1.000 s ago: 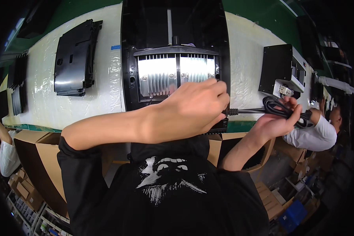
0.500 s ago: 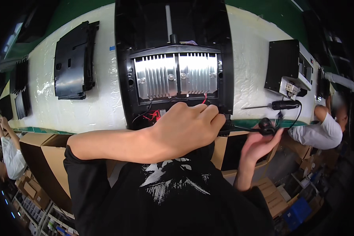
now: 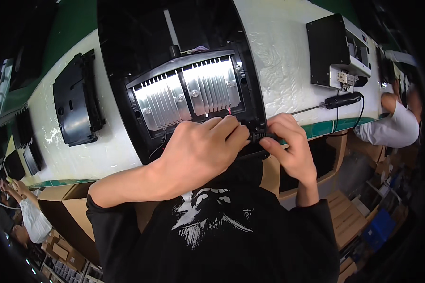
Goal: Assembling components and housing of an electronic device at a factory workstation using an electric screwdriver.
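A large black housing point(image 3: 246, 37) lies in front of me, with two finned silver heatsinks point(image 3: 163, 101) set into it. My left hand point(image 3: 205, 146) is closed over the housing's near edge, its fingertips hidden behind the knuckles. Just right of it, my right hand point(image 3: 290, 146) pinches a black cable point(image 3: 257, 137) between thumb and fingers. Both hands are close together at that cable, near the housing's right corner. A short red wire point(image 3: 229, 111) shows above the left knuckles.
A black electric screwdriver point(image 3: 342, 100) lies to the right, below a black-and-silver box device point(image 3: 328, 52). Black plastic panels point(image 3: 75, 104) rest at the left. An open cardboard box point(image 3: 71, 207) stands below the table edge. Co-workers sit at both sides.
My right hand has moved up and left from beside the screwdriver to my left hand, where it now pinches the cable. The coiled black cable it held is no longer visible. The view has tilted.
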Demonstrator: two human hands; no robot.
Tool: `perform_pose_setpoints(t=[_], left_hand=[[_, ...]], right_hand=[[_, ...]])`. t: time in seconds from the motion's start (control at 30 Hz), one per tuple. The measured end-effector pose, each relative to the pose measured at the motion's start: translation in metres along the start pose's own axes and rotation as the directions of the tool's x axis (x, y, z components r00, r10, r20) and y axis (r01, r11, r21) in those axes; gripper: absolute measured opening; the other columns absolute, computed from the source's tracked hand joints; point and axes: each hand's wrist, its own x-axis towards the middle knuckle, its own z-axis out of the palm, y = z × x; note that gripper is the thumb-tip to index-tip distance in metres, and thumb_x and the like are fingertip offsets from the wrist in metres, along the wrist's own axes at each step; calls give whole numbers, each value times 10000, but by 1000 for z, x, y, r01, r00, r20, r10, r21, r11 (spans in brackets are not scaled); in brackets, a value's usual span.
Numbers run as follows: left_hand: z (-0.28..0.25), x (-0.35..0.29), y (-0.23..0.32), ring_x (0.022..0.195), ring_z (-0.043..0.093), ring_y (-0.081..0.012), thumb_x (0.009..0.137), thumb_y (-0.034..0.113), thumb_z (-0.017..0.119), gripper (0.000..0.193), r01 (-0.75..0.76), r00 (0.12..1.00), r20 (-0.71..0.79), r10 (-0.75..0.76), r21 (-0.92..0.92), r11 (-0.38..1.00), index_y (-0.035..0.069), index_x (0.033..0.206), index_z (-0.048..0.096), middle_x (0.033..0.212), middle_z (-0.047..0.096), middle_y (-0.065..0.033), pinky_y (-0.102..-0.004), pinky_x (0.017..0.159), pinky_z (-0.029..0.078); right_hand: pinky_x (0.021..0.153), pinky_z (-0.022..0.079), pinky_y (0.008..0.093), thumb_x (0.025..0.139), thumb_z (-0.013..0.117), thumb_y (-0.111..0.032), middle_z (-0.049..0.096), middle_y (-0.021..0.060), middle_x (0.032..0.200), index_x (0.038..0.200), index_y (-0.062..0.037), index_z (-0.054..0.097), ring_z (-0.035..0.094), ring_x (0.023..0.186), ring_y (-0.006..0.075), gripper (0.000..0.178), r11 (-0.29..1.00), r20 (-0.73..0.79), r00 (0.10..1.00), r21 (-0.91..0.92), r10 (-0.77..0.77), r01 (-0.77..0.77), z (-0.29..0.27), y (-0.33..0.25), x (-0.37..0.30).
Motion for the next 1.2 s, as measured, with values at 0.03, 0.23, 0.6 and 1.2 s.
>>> perform_pose_setpoints(t=[0.03, 0.23, 0.6, 1.2], left_hand=[[0, -1, 2, 564, 583, -168, 754, 119, 693, 148, 14, 1000, 7, -14, -4, 1000, 31, 830, 601, 728, 548, -41, -277, 423, 432], [7, -1, 1, 531, 566, -145, 752, 136, 700, 153, -23, 999, 50, 18, 92, 995, 47, 840, 612, 741, 526, -18, -258, 410, 415], [6, 4, 1, 506, 566, -146, 762, 132, 700, 135, 40, 992, 118, -31, -68, 997, 40, 821, 620, 739, 538, -23, -260, 410, 428], [-40, -11, -19, 580, 572, -119, 747, 111, 703, 174, 45, 944, -328, -35, 24, 999, 56, 905, 656, 860, 653, -9, -254, 492, 425]], right_hand=[[759, 390, 314, 744, 699, -152, 517, 99, 759, 761, 8, 566, 490, 795, 235, 209, 999, 105, 994, -38, -11, 15, -6, 6, 1], [675, 333, 289, 723, 716, -120, 408, 26, 524, 604, -16, 560, 379, 564, 165, 222, 997, 230, 973, 74, -27, 10, -19, 4, 13], [622, 332, 268, 676, 764, -95, 445, -2, 485, 567, -32, 592, 386, 517, 131, 213, 991, 244, 969, 132, -24, -9, -23, 9, 18], [704, 335, 315, 696, 679, -116, 413, 32, 513, 551, -12, 512, 334, 529, 179, 244, 907, 258, 954, 420, -155, 34, -5, 52, 22]])
